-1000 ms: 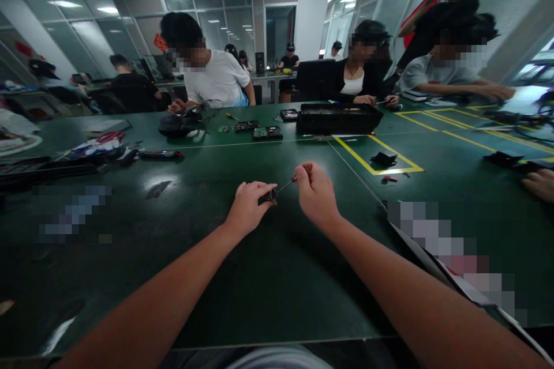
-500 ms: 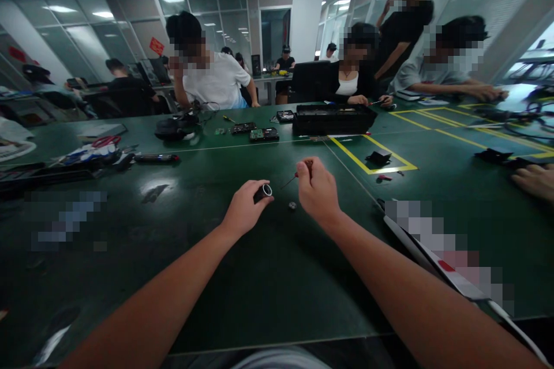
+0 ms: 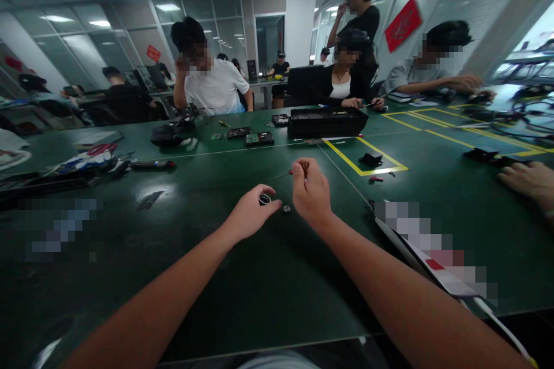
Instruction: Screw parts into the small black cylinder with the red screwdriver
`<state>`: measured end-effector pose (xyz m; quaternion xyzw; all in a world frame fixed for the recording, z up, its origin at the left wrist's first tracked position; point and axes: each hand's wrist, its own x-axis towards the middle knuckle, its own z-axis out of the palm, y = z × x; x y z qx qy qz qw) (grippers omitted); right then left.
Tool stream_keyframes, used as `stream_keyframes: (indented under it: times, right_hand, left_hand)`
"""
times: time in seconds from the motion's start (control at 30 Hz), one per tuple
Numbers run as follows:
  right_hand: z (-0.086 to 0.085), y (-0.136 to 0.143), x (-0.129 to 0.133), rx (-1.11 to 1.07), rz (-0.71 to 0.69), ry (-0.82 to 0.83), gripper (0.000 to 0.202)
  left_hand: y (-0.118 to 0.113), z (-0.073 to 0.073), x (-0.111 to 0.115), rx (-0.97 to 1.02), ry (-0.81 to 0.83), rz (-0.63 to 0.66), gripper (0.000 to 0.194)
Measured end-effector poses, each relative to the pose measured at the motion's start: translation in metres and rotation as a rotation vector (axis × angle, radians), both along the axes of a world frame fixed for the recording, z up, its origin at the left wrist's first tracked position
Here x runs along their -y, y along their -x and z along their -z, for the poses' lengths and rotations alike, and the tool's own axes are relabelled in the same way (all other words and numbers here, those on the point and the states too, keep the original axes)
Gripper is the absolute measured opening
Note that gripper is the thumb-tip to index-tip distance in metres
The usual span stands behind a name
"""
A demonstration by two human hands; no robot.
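Note:
My left hand point(image 3: 255, 212) is around a small black cylinder point(image 3: 264, 200) with a pale ring at its top; thumb and fingers are apart, and the cylinder stands on the green table point(image 3: 242, 288) between them. A small round metallic part point(image 3: 286, 209) lies just right of my left thumb. My right hand point(image 3: 312, 190) is closed on a screwdriver point(image 3: 304, 167) with a brownish-red handle, its thin shaft pointing left above the table.
Farther back are a long black case point(image 3: 328, 123), hard drives point(image 3: 259, 138) and a black pouch point(image 3: 167, 134). A white-edged device point(image 3: 433, 265) with a cable lies at right. Tools and gloves point(image 3: 93, 160) sit at left. A person's hand point(image 3: 528, 181) rests at the right edge.
The black cylinder has gone from tilted in my left hand's grasp to upright, lower down. My left fingers have spread. My right hand still holds the screwdriver, its shaft now more level.

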<state>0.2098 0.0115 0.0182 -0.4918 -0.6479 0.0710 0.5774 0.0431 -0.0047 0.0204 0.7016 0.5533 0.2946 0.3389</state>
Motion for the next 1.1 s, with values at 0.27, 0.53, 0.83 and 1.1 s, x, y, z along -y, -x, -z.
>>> stream_keyframes:
  times: [0.27,0.53,0.83,1.1]
  right_hand:
    - [-0.002,0.001,0.001,0.001,-0.021,0.002,0.022]
    - [-0.003,0.0,0.003,0.028,-0.033,0.019,0.021]
    - [-0.005,0.001,0.004,0.029,-0.054,0.05,0.022]
    - [-0.004,0.001,0.004,0.026,-0.062,0.048,0.023]
  left_hand:
    - [-0.026,0.01,-0.004,-0.358,-0.145,0.189,0.025]
    - [-0.018,0.016,-0.009,-0.367,-0.087,0.229,0.02]
    - [0.085,-0.014,0.019,0.036,0.193,-0.101,0.041]
    - [0.213,-0.032,0.064,0.608,0.124,-0.92,0.018]
